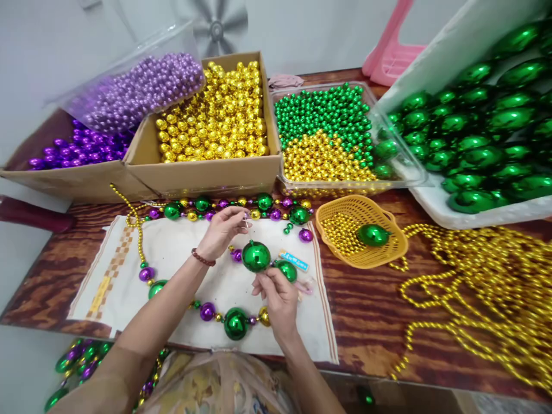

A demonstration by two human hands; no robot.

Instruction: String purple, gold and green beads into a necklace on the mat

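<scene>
Beading in hand; thread too fine to see.
Right hand (pixel 279 294) fingers pinch beneath the large green ball (pixel 256 256), centre of cloth (pixel 181 247); left hand (pixel 222 230), at 11 o'clock, fingers pinched, contents unclear.

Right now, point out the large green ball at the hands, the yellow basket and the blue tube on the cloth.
large green ball (pixel 256 256), head view, centre of its shiny face.
yellow basket (pixel 390 250), head view, bare front rim.
blue tube (pixel 293 260), head view, middle of its length.

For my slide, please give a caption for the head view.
Two bare hands, left hand and right hand, hold a large shiny green ball bead over a white cloth.
</scene>
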